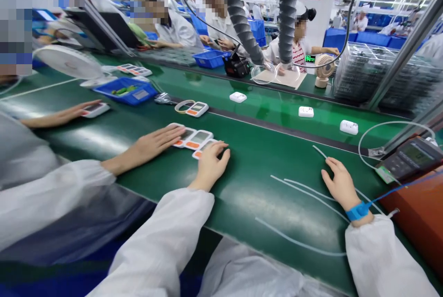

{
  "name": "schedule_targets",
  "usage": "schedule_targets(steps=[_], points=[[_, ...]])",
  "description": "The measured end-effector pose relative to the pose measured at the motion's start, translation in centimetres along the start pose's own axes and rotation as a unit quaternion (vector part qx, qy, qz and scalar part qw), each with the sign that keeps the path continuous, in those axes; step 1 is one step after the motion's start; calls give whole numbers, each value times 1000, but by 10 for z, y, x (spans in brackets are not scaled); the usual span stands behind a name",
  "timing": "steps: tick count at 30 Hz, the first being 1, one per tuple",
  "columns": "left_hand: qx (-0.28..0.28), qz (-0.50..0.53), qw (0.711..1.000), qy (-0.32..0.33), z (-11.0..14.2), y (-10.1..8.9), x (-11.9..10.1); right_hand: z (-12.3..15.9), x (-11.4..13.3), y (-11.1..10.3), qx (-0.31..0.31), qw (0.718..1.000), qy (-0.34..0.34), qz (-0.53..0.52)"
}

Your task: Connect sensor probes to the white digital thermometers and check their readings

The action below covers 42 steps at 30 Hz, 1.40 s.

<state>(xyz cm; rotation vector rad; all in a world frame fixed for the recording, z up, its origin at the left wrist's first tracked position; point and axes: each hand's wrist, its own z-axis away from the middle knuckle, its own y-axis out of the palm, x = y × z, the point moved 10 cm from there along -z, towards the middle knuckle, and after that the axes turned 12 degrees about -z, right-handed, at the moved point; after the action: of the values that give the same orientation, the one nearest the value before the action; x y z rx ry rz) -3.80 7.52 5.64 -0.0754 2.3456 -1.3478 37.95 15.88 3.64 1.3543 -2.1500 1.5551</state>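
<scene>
White-and-orange meters [194, 139], three in a row, lying flat on the green belt [263, 158] toward its near edge, left of middle. Far left: a co-worker's hand [65, 114] flat on another meter [95, 109] near the belt's left end, with a blue tray [126, 90] just behind. Next: a second co-worker's hand [152, 144] spread open over the leftmost meter of the row, fingertips touching it. Beside it: left hand [211, 163], fingers loosely curled and open, resting on the rightmost meter of the row, probably covering its lower end, though the blur hides the exact contact. Behind, near the belt's middle line: a single meter [196, 109] with a tape ring [183, 105] touching it. Further right: three white boxes [306, 112] spaced along the far lane. Near the right end: right hand [341, 181], blue wrist strap [358, 210] on, fingers spread and pressed flat onto thin white tubes [304, 190] strewn across the belt, gripping nothing. At the right edge: a grey tester [410, 158] on an orange block [418, 209].
</scene>
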Motion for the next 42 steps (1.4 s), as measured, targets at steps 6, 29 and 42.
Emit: schedule_targets(steps=[6, 29, 42], points=[[1, -64, 994, 89, 15, -9, -28, -2, 6, -10, -33, 998, 2, -49], [303, 683, 655, -110, 21, 109, -254, -3, 36, -48, -116, 991, -23, -66], [449, 649, 611, -57, 66, 110, -277, 1, 64, -35, -43, 985, -77, -147]])
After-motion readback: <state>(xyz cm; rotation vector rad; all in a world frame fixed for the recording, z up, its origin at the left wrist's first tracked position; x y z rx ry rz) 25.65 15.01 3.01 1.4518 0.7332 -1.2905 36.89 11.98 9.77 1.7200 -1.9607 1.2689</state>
